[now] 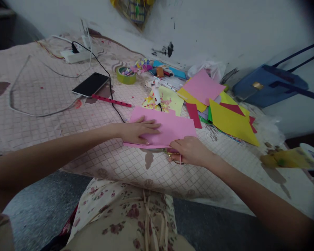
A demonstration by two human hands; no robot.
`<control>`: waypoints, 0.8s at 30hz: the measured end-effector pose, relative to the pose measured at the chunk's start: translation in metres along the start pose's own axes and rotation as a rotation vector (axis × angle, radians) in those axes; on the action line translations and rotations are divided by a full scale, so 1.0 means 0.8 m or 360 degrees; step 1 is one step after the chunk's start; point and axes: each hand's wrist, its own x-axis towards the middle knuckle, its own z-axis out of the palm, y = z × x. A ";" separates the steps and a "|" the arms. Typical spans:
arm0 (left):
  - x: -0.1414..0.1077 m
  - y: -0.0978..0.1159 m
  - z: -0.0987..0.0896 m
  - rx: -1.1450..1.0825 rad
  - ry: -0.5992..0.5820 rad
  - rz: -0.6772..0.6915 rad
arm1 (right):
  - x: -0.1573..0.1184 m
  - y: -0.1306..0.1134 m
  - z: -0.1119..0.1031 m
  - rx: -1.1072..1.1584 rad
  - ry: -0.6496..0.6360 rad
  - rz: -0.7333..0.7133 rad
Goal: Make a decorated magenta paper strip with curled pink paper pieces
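A pink paper sheet (170,127) lies near the table's front edge. My left hand (140,130) rests flat on its left part with the fingers spread. At the sheet's lower right edge, my right hand (189,150) is closed around the handles of a pair of scissors (176,157). The scissors' blades run leftward beneath the paper and are mostly hidden. A narrow pink strip hangs by the handles.
Behind the sheet, a white glue gun (156,94) stands on pale yellow paper (174,101). Coloured papers (232,120) are heaped to the right. A tablet (91,84), a black cable, a red stick (115,101) and a tape roll (126,77) lie to the left.
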 end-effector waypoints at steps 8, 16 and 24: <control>-0.003 -0.005 0.003 -0.0033 0.0135 0.0066 | 0.001 0.004 0.004 0.0005 -0.0002 -0.0028; -0.023 -0.010 -0.002 -0.0042 0.0159 0.0096 | 0.001 0.004 0.005 0.0026 -0.0012 0.0001; -0.029 -0.016 0.005 -0.0132 0.0160 0.0105 | 0.009 -0.004 -0.003 -0.0035 0.0012 0.0002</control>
